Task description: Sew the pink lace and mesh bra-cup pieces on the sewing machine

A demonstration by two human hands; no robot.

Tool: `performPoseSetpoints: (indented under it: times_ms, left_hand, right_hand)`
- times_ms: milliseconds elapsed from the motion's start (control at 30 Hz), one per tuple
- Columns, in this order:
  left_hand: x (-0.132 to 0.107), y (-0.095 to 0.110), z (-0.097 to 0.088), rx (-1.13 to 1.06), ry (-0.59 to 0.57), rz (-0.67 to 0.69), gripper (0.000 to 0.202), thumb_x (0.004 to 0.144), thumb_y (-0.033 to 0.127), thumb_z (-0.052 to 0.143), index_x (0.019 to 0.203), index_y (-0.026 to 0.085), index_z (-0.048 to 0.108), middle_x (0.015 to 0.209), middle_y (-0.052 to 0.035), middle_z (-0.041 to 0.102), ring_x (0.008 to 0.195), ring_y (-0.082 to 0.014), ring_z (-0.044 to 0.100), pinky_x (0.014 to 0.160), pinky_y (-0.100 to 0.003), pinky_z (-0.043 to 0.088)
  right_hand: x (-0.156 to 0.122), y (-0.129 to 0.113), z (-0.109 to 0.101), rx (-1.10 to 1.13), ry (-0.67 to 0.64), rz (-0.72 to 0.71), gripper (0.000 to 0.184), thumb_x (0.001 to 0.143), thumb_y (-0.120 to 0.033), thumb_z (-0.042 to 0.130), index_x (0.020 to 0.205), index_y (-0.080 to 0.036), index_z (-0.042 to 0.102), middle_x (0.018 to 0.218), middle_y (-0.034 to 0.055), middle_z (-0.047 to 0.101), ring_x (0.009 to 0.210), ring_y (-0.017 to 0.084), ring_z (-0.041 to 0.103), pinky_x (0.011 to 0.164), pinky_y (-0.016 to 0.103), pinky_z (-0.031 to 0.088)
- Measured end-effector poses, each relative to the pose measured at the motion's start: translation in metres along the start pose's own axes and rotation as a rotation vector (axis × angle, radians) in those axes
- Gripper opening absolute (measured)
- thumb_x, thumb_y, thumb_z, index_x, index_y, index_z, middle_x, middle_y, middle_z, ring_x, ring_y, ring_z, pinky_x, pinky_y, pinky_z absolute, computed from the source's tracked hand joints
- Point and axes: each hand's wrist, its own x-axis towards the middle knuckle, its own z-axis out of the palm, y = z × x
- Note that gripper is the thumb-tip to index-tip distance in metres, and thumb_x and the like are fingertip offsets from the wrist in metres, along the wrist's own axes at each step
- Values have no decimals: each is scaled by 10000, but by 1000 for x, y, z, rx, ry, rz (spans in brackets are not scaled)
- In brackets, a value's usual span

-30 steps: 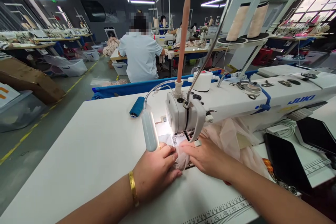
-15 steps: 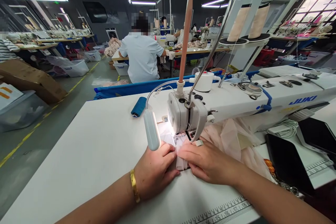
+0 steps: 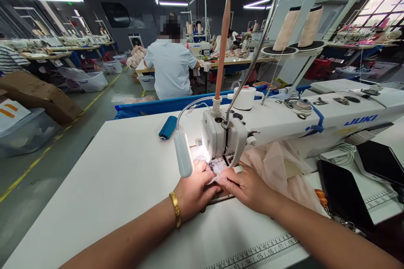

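Both hands work close to the needle area of a white sewing machine (image 3: 217, 134). My left hand (image 3: 196, 185), with a gold bangle at the wrist, pinches the edge of a thin pale pink fabric (image 3: 271, 157) just left of the presser foot. From the right, my right hand (image 3: 248, 185), wearing a white ring, grips the same fabric in front of the needle. The fingertips of the two hands nearly meet. The rest of the fabric lies bunched under the machine arm, and the needle itself is mostly hidden. A small lamp (image 3: 183, 155) lights the spot.
A blue thread spool (image 3: 168, 127) lies on the white table (image 3: 94, 185). To the right are a black phone (image 3: 345, 193), a coiled white cable (image 3: 341, 154) and a printed ruler (image 3: 261, 252) along the front edge. Thread cones (image 3: 286, 29) stand above. A person (image 3: 172, 67) sits ahead.
My left hand has moved forward and right, nearer the presser foot. The fabric edge between the hands has moved away from me, baring the plate in front. My right hand has shifted slightly.
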Motion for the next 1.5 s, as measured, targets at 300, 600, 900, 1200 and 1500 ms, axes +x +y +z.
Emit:
performPoseSetpoints:
  times_ms: [300,600,900,1200,1500]
  left_hand:
    - [-12,3,-8,-8,75,172,209,983,154,547,846,194,701,866,-45,666,795,-177,565,728,-312,458]
    - [-20,18,-17,96,8,290,252,991,95,503,953,201,728,855,-22,728,710,-162,619,790,-375,437]
    - [-17,12,-13,193,3,249,232,983,103,501,939,192,710,857,-42,716,720,-173,613,772,-365,461]
    - [-7,6,-12,245,67,248,237,1020,141,490,1028,183,722,920,-61,725,791,-205,606,751,-349,469]
    - [-14,8,-13,225,39,273,267,995,82,471,1015,160,725,870,-52,719,720,-179,604,730,-358,481]
  right_hand:
    - [-1,0,-18,-129,-248,-70,226,958,-82,502,893,-228,663,954,42,695,920,225,567,839,340,455]
    - [-1,-4,-31,-235,-492,-81,92,862,-115,566,850,-202,596,875,31,665,826,220,499,824,373,392]
    - [-2,4,-22,-275,-424,-33,103,871,-124,551,879,-207,612,919,72,651,895,250,510,827,377,401]
    - [0,8,-16,-270,-357,-53,397,865,-80,544,1208,-243,657,1174,73,682,990,261,523,880,396,424]
    - [-2,1,-18,-223,-370,-79,307,872,-82,572,1104,-245,691,1085,66,710,1006,265,543,905,404,438]
